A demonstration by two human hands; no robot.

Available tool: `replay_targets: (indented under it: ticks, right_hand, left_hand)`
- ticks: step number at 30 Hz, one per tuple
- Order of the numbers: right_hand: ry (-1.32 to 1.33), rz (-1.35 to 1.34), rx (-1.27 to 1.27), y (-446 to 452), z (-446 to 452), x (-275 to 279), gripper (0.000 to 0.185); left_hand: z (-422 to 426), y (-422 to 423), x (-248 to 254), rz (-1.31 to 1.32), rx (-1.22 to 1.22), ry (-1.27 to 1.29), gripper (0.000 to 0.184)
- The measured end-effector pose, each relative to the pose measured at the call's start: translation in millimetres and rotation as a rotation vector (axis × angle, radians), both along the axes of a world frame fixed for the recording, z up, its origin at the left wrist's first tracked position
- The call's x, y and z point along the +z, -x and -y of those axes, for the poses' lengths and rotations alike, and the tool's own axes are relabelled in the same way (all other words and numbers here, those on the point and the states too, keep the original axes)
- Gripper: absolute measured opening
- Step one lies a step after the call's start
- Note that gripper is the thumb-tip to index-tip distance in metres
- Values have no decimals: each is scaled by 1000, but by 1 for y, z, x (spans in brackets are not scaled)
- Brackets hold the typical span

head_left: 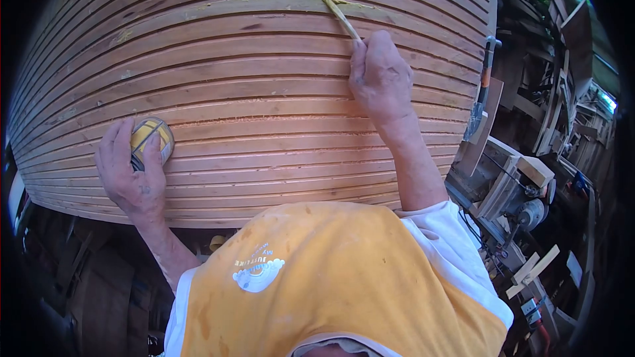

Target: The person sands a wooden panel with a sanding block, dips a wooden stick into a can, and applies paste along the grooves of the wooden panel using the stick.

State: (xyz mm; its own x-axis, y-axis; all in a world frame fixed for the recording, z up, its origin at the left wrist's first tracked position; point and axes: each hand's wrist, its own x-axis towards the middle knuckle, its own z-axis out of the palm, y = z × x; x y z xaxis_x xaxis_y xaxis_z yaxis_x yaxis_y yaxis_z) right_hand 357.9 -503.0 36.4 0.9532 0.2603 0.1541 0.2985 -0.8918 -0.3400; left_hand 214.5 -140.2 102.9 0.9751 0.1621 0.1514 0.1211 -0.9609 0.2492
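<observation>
A large curved surface of wooden strips (264, 66) with dark grooves between them fills the upper view. My right hand (383, 76) is closed round a thin wooden stick, whose yellowish tip (337, 13) rests at a groove near the top. Yellow paste marks the strip beside that tip. At the left, my left hand (135, 172) grips a round container (152, 142) with a yellow and dark pattern, held against the strips. What the container holds cannot be made out.
A clamp (486, 66) with an orange part sits at the surface's right edge. Beyond it are wooden boards (536, 170), a machine with a round part (531, 213) and stacked scraps (534, 271). Dark clutter lies below left.
</observation>
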Motion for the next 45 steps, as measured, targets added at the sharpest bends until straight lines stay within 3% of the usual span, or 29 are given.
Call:
replay_targets:
  ticks: [18, 24, 27, 36, 42, 45]
  right_hand:
    - [51, -69, 27, 10, -6, 3, 20]
    - [34, 39, -8, 4, -3, -5, 21]
    - [105, -83, -66, 14, 8, 2, 21]
    - [-24, -117, -102, 25, 2, 5, 22]
    - [90, 17, -239, 21, -17, -11, 24]
    - [85, 22, -153, 32, -39, -4, 23]
  left_hand:
    - [-1, 1, 1, 54, 8, 16, 38]
    - [1, 2, 1, 60, 13, 19, 35]
    - [0, 1, 3, 59, 8, -1, 31]
    - [0, 3, 5, 77, -45, 34, 22]
    - [-2, 6, 7, 113, -72, 33, 21]
    - [-4, 6, 6, 130, -77, 60, 22]
